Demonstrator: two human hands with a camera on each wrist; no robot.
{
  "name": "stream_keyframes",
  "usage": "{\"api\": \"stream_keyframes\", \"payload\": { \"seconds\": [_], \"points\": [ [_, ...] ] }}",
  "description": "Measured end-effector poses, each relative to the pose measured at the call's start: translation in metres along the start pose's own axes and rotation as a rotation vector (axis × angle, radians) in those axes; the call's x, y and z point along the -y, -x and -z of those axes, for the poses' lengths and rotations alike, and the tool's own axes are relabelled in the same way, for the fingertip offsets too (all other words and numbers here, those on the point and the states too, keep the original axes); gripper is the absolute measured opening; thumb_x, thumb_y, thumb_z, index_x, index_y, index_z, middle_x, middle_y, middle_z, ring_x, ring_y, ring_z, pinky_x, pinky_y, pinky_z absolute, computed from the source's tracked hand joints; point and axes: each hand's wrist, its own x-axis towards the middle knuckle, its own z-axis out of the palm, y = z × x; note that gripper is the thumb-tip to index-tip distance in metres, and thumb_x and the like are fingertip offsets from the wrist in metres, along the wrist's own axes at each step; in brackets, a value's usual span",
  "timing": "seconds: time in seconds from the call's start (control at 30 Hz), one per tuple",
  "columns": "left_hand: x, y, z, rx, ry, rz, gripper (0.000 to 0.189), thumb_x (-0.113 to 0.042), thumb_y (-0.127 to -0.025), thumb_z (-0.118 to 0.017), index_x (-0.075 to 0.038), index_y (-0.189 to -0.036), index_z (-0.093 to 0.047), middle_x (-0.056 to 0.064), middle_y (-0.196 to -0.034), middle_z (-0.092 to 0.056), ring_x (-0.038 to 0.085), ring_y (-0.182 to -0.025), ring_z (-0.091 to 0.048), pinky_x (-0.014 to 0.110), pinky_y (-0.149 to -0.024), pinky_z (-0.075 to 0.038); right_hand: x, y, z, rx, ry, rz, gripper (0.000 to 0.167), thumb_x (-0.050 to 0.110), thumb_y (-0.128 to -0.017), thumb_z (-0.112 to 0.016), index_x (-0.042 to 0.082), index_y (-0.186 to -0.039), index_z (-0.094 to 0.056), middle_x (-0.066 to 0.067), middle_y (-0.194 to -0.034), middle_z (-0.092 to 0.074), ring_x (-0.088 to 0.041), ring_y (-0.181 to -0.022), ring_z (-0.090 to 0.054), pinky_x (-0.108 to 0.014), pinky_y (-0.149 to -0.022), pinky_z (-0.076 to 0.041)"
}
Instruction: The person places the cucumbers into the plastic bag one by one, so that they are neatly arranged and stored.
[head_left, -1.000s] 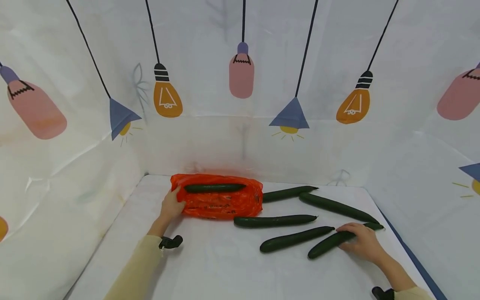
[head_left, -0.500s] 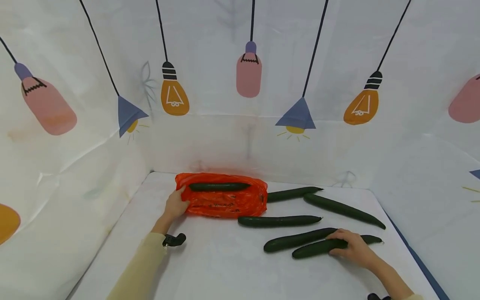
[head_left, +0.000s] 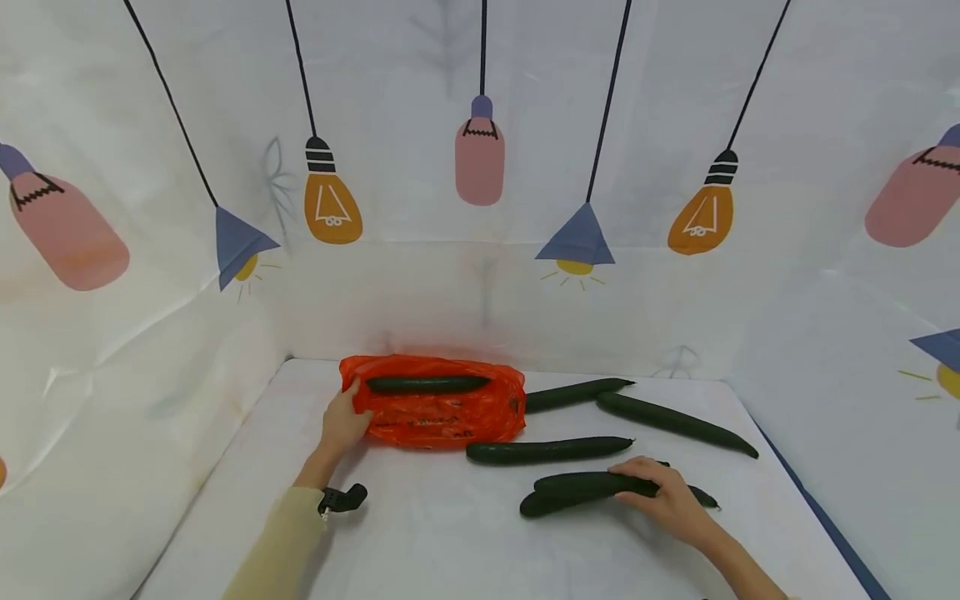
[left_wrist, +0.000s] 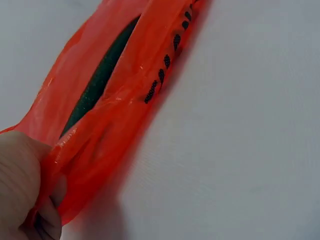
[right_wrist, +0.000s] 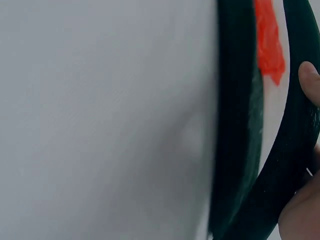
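Note:
My left hand (head_left: 343, 423) grips the left end of a red plastic bag (head_left: 450, 423) at the back of the table. Inside the bag's opening lies a dark green cucumber (head_left: 427, 384). The left wrist view shows the film (left_wrist: 95, 165) bunched between thumb and curled fingers. At the right, my right hand (head_left: 670, 502) holds another cucumber (head_left: 577, 482) around its middle, thumb on one side and fingers on the other. That cucumber crosses over a second one (head_left: 537, 506), largely covered in the head view. The right wrist view shows the held cucumber (right_wrist: 292, 125) beside its neighbour (right_wrist: 235, 100).
One cucumber (head_left: 551, 451) lies just in front of the bag's right corner. Behind it, another cucumber (head_left: 573, 394) reaches out from the bag's right side, and a third (head_left: 675, 423) slants toward the right edge. A white sheet wall (head_left: 480, 308) with printed lamps stands behind the table.
My right hand has moved left with its cucumber, from beside the neighbouring cucumber to over it. My left hand keeps its grip on the bag. The head view has shifted slightly.

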Motion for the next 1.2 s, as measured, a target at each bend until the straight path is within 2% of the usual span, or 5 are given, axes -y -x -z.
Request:
{"api": "stream_keyframes", "payload": {
  "seconds": [0.2,0.47,0.7,0.93,1.2],
  "points": [
    [0.013,0.003,-0.003,0.023,-0.027,0.043,0.071,-0.003,-0.083,-0.060,0.013,-0.145,-0.029,0.035,-0.141,-0.039,0.048,-0.129,-0.038,0.059,-0.103,-0.034,0.022,-0.030,-0.013,-0.027,0.026,-0.014,0.038,0.011,-0.078,-0.078,0.010,-0.116,-0.071,0.003,-0.106,-0.065,-0.014,-0.099,-0.057,-0.018,-0.084,-0.045],
    [0.015,0.008,-0.001,0.037,0.002,0.081,0.073,-0.003,-0.085,-0.059,0.012,-0.147,-0.025,0.033,-0.145,-0.035,0.046,-0.132,-0.035,0.058,-0.105,-0.030,0.040,-0.073,-0.040,-0.021,0.058,-0.038,0.035,0.018,-0.077,-0.081,0.018,-0.112,-0.074,0.010,-0.099,-0.061,-0.011,-0.091,-0.054,-0.028,-0.073,-0.049],
    [0.013,0.008,-0.001,0.013,-0.014,0.046,0.071,-0.002,-0.083,-0.059,0.014,-0.145,-0.028,0.035,-0.143,-0.037,0.048,-0.129,-0.038,0.059,-0.104,-0.031,0.047,-0.111,-0.069,0.008,0.097,-0.042,0.035,0.021,-0.078,-0.081,0.024,-0.112,-0.075,0.012,-0.099,-0.059,-0.011,-0.091,-0.051,-0.034,-0.076,-0.044],
    [0.013,0.006,-0.007,0.018,0.000,0.041,0.072,-0.004,-0.083,-0.061,0.014,-0.145,-0.029,0.034,-0.142,-0.039,0.048,-0.129,-0.039,0.059,-0.103,-0.033,0.061,-0.141,-0.089,0.038,0.099,-0.057,0.035,0.021,-0.078,-0.080,0.021,-0.112,-0.075,0.008,-0.100,-0.059,-0.015,-0.093,-0.049,-0.038,-0.078,-0.041],
    [0.011,0.005,-0.007,0.027,0.007,0.056,0.073,-0.003,-0.083,-0.060,0.013,-0.146,-0.027,0.034,-0.143,-0.036,0.048,-0.130,-0.037,0.059,-0.104,-0.031,0.070,-0.177,-0.114,0.046,0.108,-0.040,0.036,0.018,-0.079,-0.080,0.017,-0.114,-0.075,0.008,-0.092,-0.057,-0.011,-0.082,-0.049,-0.032,-0.070,-0.041]
  ]
}}
